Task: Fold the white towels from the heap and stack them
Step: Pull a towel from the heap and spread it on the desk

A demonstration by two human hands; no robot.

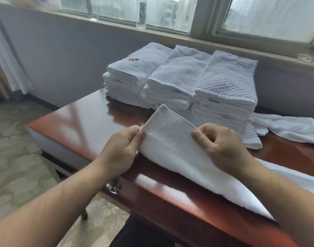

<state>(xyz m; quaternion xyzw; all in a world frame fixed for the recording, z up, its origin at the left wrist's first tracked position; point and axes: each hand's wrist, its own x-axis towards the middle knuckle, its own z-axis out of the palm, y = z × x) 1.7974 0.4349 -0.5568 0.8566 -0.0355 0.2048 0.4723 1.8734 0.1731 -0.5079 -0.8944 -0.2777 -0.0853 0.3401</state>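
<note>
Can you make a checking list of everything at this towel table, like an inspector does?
Surface: glossy reddish table, bare at left.
Job's things: white towel raised at one end, rest lying on the table; folded stacks, three, behind it; loose towel at right.
Clutter: nothing seen.
Hands: left hand and right hand each pinch a towel corner.
Cables: nothing seen.
Surroundings: bottles on windowsill; carpet.
</note>
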